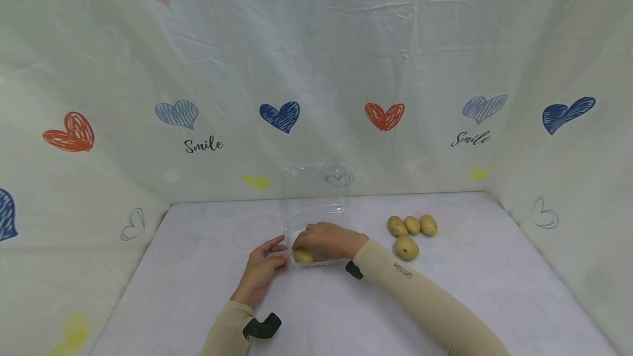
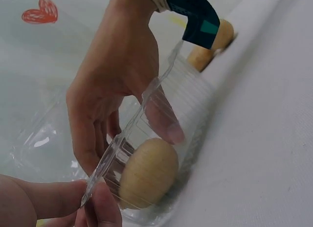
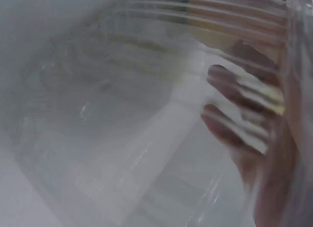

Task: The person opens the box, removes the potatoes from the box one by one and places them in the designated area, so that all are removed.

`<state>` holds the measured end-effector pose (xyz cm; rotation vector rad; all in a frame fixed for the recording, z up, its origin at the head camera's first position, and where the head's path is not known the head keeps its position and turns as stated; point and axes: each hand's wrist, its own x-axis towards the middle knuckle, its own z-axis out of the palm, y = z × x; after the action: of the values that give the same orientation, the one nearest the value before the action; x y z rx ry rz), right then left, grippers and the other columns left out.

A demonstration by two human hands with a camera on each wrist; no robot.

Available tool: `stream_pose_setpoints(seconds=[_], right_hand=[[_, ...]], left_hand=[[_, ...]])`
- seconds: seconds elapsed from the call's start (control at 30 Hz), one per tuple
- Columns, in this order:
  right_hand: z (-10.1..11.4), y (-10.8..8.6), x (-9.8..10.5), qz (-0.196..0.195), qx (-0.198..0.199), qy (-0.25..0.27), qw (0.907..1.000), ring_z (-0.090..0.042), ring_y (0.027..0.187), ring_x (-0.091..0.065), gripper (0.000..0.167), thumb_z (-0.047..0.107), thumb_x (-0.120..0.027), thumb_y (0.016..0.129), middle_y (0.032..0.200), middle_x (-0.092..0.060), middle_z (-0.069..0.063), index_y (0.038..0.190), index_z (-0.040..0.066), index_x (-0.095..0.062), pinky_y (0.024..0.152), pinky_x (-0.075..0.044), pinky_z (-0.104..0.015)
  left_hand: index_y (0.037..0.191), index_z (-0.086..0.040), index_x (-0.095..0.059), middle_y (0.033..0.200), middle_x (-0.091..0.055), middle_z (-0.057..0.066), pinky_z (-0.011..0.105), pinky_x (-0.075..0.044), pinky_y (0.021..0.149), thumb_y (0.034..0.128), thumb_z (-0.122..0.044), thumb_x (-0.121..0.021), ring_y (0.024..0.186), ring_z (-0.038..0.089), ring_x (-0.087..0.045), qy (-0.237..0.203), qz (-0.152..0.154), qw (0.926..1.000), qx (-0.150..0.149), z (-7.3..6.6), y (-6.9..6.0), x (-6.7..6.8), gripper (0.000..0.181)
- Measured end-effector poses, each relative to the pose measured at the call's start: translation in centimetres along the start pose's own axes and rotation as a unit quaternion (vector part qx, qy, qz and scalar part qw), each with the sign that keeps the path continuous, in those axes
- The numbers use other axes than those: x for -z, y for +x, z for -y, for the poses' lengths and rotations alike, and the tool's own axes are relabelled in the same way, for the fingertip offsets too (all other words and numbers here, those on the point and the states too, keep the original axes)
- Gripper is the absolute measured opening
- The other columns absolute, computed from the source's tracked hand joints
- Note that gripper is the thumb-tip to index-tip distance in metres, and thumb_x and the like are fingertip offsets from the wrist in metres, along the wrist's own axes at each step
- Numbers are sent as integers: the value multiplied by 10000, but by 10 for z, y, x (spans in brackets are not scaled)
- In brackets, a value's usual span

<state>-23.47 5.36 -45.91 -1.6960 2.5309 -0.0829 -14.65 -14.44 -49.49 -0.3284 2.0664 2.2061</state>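
A clear plastic clamshell box point(image 1: 316, 262) lies on the table, its transparent lid point(image 1: 316, 188) raised at the back. My left hand point(image 1: 262, 268) is at the box's left end; in the left wrist view its thumb and fingers point(image 2: 100, 205) pinch the rim. Reaching over the rim, my right hand point(image 1: 328, 239) has its fingers curled about a potato point(image 2: 149, 173) low inside the box. Its thumb point(image 2: 171, 131) is at one end of the potato, and the fingertips are partly hidden behind it. Through blurred plastic, the right wrist view shows fingers point(image 3: 225, 85) and part of the potato point(image 3: 210, 34).
Several loose potatoes point(image 1: 406, 248) sit in a group on the white table point(image 1: 470, 290), right of the box. A white cloth with printed hearts point(image 1: 279, 117) hangs behind the table and along both sides.
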Motion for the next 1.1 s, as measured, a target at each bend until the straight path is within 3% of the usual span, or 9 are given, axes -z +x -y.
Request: stream_pose_setpoints(seconds=[0.57, 0.83, 1.1], right_hand=[[1, 2, 4, 25, -85, 102, 9999, -135, 1087, -628, 382, 158, -829, 925, 1235, -728, 75, 1295, 193, -741, 946, -529, -229], [-11, -12, 5, -233, -438, 31, 9988, -166, 1125, -632, 410, 134, -837, 905, 1239, -723, 45, 1300, 173, -737, 1009, -541, -296], [-18, -40, 18, -867, -382, 38, 9955, -200, 1157, -619, 469, 74, -886, 840, 1249, -712, 20, 1277, 135, -725, 1019, -539, -351]], left_hand=[[1497, 102, -498, 1295, -573, 245, 273, -592, 777, 979, 118, -605, 884, 160, -644, 28, 10, 10000, 44, -2, -2, 0, 529], [1488, 108, -506, 1279, -583, 249, 255, -591, 759, 961, 145, -602, 865, 146, -638, 20, -18, 10000, 1, -1, -1, -2, 536], [1474, 117, -518, 1236, -593, 232, 247, -589, 740, 935, 178, -609, 847, 160, -637, -70, -112, 9999, 0, -1, -1, -2, 550]])
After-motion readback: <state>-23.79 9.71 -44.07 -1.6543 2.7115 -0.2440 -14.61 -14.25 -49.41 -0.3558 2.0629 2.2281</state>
